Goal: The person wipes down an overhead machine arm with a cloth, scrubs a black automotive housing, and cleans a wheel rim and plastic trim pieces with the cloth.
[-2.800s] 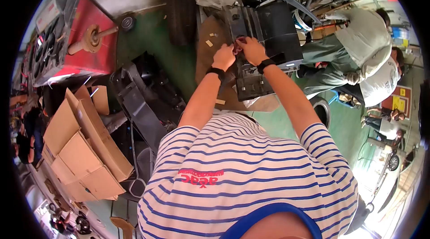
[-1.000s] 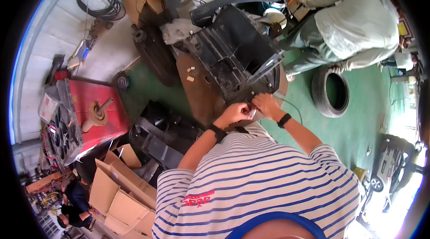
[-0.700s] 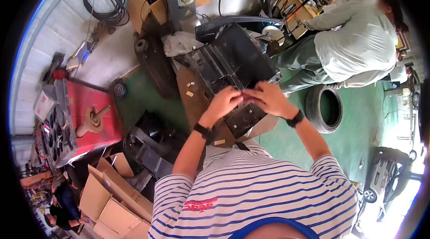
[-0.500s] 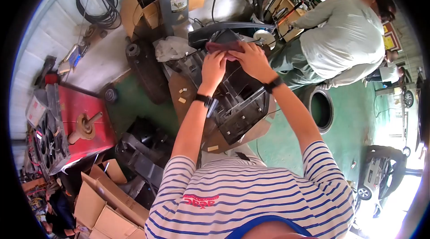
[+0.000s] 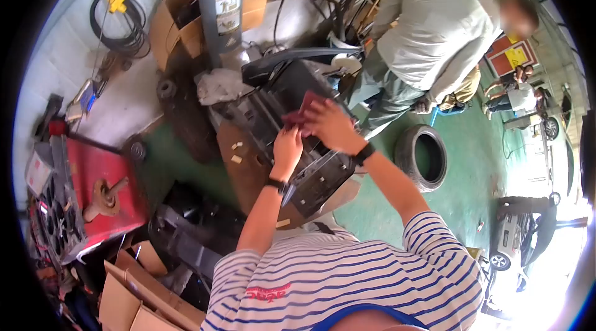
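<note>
A dark red cloth (image 5: 310, 107) is stretched between my two hands, above a black plastic car part (image 5: 323, 176). My left hand (image 5: 288, 150) is closed on the cloth's lower left end. My right hand (image 5: 333, 126) lies over its right side, fingers pressed on the fabric. The black part rests on a brown board (image 5: 233, 163), with small pale pieces (image 5: 236, 159) on the board to its left. A long dark trim piece (image 5: 298, 55) lies behind it.
A co-worker (image 5: 428, 27) in a light shirt bends at the upper right, near a tyre (image 5: 422, 157). At the left are a red cabinet (image 5: 105, 188) and cardboard boxes (image 5: 143, 294). Coiled black cable (image 5: 118, 24) hangs on the wall. Black plastic parts (image 5: 192, 232) lie lower left.
My hands have gone from the black part's near edge to above it, then slightly back and left with the cloth. The cloth now shows more spread out. The camera view has shifted.
</note>
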Demonstrator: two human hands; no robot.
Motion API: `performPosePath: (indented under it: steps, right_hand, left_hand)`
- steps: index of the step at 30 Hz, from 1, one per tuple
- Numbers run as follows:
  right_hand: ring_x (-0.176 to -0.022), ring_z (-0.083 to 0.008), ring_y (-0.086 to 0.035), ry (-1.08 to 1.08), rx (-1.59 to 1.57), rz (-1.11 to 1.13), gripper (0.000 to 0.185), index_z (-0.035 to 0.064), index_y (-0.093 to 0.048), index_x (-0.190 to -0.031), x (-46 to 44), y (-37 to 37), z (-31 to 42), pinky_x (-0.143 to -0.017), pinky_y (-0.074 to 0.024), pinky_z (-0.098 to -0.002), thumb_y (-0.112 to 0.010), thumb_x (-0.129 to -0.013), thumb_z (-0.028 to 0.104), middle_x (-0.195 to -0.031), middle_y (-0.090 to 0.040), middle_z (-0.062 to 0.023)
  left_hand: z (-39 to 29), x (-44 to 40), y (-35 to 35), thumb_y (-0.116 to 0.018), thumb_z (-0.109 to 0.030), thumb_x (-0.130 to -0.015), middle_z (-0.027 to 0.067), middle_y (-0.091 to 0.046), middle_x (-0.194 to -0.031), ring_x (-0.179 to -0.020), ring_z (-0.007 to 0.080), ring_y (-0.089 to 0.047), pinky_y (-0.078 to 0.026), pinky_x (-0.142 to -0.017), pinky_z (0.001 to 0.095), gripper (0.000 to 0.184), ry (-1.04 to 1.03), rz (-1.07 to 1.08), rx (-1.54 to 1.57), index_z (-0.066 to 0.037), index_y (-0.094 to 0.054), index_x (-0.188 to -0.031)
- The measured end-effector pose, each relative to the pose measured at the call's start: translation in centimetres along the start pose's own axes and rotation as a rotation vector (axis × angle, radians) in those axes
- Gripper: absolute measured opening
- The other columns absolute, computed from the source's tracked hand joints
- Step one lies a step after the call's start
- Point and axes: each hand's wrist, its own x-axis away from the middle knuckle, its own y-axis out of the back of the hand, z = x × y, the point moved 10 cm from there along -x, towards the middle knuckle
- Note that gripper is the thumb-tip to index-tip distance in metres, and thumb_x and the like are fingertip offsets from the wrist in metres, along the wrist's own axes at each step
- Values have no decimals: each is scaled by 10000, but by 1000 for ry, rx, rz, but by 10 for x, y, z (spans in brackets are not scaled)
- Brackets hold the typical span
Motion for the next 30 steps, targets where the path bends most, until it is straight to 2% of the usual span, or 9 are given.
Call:
performPosePath:
  steps: [3, 5, 13, 15, 17, 19, 20, 24, 30]
  right_hand:
    - [-1294, -227, -434, 68, 7, -23, 200, 214, -697, -960, 27, -4, 25, -1126, -242, -480, -573, -810, 257, -1240, -597, -2]
    - [-1300, -234, -446, 95, -49, -34, 224, 172, -697, -990, 45, -8, 35, -1133, -241, -468, -583, -806, 229, -1256, -607, -23]
    - [-1274, -227, -480, -112, -255, 24, 258, 155, -678, -1072, 101, -50, 67, -1150, -235, -434, -586, -833, 182, -1251, -615, -37]
    - [-1226, -248, -516, -137, -258, -31, 277, 136, -653, -1119, 114, -61, 73, -1101, -323, -416, -577, -854, 170, -1248, -613, -56]
    - [-1170, -287, -546, -497, -727, 9, 305, 117, -629, -1157, 141, -108, 59, -1009, -417, -423, -565, -860, 148, -1245, -607, -81]
    - [-1113, -329, -561, -630, -901, 271, 304, 98, -626, -1147, 154, -124, 86, -940, -459, -434, -559, -850, 113, -1257, -594, -118]
    - [-1104, -342, -563, -516, -801, 133, 292, 83, -632, -1118, 152, -120, 90, -933, -459, -447, -562, -834, 81, -1236, -599, -136]
    - [-1049, -336, -576, -345, -619, -104, 223, 56, -648, -1000, 146, -106, 94, -946, -442, -435, -575, -790, 40, -1106, -630, -138]
    - [-1023, -301, -593, -284, -692, -55, 237, 83, -666, -984, 141, -108, 97, -939, -443, -405, -592, -763, 42, -1015, -658, -105]
  left_hand:
    - [-19, 23, 3, -602, -45, -805, 245, -573, -1255, -1120, 365, -570, -476, -928, 430, 277, -67, 38, 70, -30, -660, -1076]
    - [-31, 38, 3, -581, -35, -798, 147, -574, -1307, -1266, 301, -478, -324, -1074, 531, 351, 2, 156, -73, -73, -646, -1141]
    - [-49, 101, -5, -592, -76, -775, 120, -623, -1200, -1293, 319, -454, -267, -1125, 516, 360, -295, 263, -386, -11, -632, -1127]
    - [-49, 111, -7, -584, -85, -779, 120, -623, -1196, -1293, 319, -454, -274, -1123, 505, 347, -330, 246, -394, -12, -633, -1115]
    - [-57, 120, -4, -576, -95, -784, 120, -623, -1193, -1292, 319, -454, -281, -1121, 494, 336, -347, 253, -395, -12, -634, -1104]
    - [-72, 129, 3, -565, -107, -785, 126, -616, -1198, -1283, 318, -459, -288, -1117, 477, 308, -389, 356, -377, -11, -637, -1068]
    - [-78, 134, 9, -554, -110, -787, 102, -642, -1141, -1249, 302, -492, -404, -1024, 442, 271, -412, 321, -360, -41, -655, -1029]
    - [-60, 172, 11, -562, -114, -773, 44, -689, -929, -1089, 245, -581, -516, -729, 388, 240, -298, 267, -191, -88, -686, -978]
    - [-49, 161, 11, -593, -140, -823, 71, -682, -816, -866, 260, -598, -503, -696, 397, 163, -163, 499, -142, -72, -686, -939]
